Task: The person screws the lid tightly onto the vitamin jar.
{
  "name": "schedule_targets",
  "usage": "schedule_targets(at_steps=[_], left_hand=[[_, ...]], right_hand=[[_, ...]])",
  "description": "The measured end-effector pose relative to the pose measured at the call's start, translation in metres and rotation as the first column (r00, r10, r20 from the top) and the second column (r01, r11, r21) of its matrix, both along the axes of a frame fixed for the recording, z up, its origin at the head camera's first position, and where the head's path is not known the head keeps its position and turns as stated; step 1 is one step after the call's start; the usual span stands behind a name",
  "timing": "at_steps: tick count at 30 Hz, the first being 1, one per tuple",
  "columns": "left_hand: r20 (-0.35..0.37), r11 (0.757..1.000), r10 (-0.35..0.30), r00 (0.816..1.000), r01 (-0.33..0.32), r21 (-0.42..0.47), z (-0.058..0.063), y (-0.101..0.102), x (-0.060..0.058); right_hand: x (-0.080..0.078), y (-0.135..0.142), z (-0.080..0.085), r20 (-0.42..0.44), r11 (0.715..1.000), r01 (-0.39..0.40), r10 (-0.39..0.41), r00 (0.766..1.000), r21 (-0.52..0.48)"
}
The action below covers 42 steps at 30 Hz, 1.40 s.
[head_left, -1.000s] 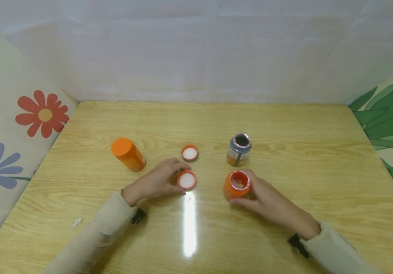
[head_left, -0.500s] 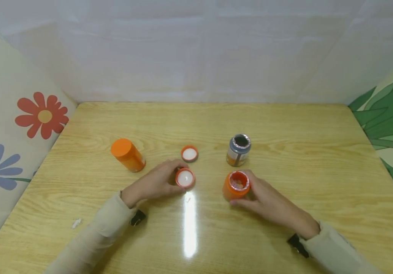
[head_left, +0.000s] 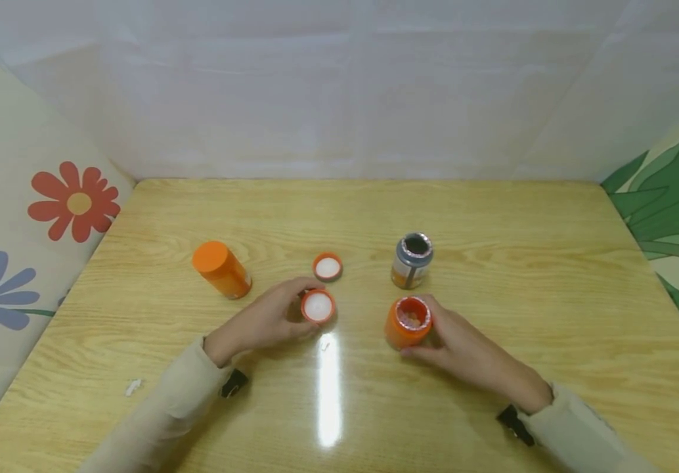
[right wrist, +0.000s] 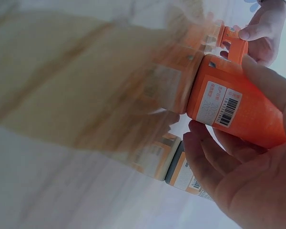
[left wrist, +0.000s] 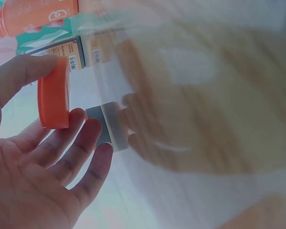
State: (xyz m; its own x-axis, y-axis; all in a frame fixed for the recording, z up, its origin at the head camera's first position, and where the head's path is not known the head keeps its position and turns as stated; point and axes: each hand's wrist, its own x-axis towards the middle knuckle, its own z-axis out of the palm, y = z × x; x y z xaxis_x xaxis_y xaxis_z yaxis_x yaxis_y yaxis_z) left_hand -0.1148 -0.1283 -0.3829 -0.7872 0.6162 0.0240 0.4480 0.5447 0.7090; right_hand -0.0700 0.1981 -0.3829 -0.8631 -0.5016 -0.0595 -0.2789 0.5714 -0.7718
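My left hand [head_left: 268, 318] pinches an orange screw cap [head_left: 318, 307] between thumb and fingers, its white inner side facing up. The left wrist view shows this cap [left wrist: 54, 95] lifted off the table. My right hand [head_left: 463, 341] grips an uncapped orange pill bottle [head_left: 400, 328] standing upright, with small tablets visible inside and ragged foil round its mouth. A barcode label shows on that bottle [right wrist: 238, 105] in the right wrist view. Just behind it stands an open dark grey bottle [head_left: 410, 268] with a dark interior. A second cap [head_left: 328, 267], dark outside, lies inner side up beyond my left hand.
A tall orange bottle [head_left: 222, 270] with its top closed stands to the left. Small white scraps [head_left: 133, 387] lie on the wooden table [head_left: 463, 210] near my left sleeve. A white wall [head_left: 339, 98] borders the far edge, with patterned panels at both sides.
My left hand has drawn the orange cap slightly to the left and raised it off the table. The right hand and its pill bottle stay nearly still.
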Motion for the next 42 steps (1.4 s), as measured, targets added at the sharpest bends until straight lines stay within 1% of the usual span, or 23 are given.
schedule_targets(at_steps=[7, 10, 14, 17, 21, 25, 30, 35, 39, 42], left_hand=[[-0.001, 0.998, 0.009, 1.0, -0.009, 0.058, -0.002, -0.002, 0.001], [-0.002, 0.997, 0.001, 1.0, -0.001, 0.082, -0.001, -0.002, 0.002], [-0.035, 0.994, -0.015, 0.999, 0.018, 0.111, 0.0, -0.002, 0.005], [-0.063, 0.99, -0.014, 0.998, 0.023, 0.136, 0.002, -0.002, 0.008], [-0.071, 0.986, -0.012, 0.997, 0.023, 0.163, 0.005, -0.001, 0.012], [-0.062, 0.984, -0.02, 0.998, 0.03, 0.174, 0.007, -0.001, 0.015], [-0.072, 0.982, -0.032, 0.997, 0.045, 0.186, 0.008, 0.0, 0.018], [-0.095, 0.978, -0.051, 0.994, 0.069, 0.199, 0.007, 0.0, 0.02], [-0.114, 0.975, -0.063, 0.991, 0.085, 0.206, 0.008, 0.001, 0.022], [-0.145, 0.97, -0.076, 0.987, 0.107, 0.218, 0.009, 0.002, 0.023]], right_hand=[[0.0, 0.0, 0.0, -0.024, 1.0, -0.006, 0.006, 1.0, 0.01], [0.001, 0.0, 0.0, -0.024, 1.0, -0.006, 0.006, 1.0, 0.01], [0.001, 0.0, 0.001, -0.029, 1.0, -0.008, 0.008, 1.0, 0.015], [0.001, -0.001, 0.0, -0.044, 1.0, -0.005, 0.005, 0.999, 0.02], [0.002, -0.002, 0.0, -0.053, 1.0, 0.002, -0.001, 0.999, 0.024], [0.004, -0.001, 0.0, -0.071, 1.0, -0.016, 0.018, 0.997, 0.018], [0.005, -0.001, 0.0, -0.072, 0.999, -0.042, 0.042, 0.997, 0.003], [0.006, -0.001, -0.001, -0.078, 0.998, -0.055, 0.055, 0.995, 0.005], [0.005, -0.002, -0.002, -0.065, 0.998, -0.055, 0.055, 0.996, 0.006], [0.005, -0.002, -0.002, -0.061, 0.998, -0.057, 0.057, 0.996, 0.01]])
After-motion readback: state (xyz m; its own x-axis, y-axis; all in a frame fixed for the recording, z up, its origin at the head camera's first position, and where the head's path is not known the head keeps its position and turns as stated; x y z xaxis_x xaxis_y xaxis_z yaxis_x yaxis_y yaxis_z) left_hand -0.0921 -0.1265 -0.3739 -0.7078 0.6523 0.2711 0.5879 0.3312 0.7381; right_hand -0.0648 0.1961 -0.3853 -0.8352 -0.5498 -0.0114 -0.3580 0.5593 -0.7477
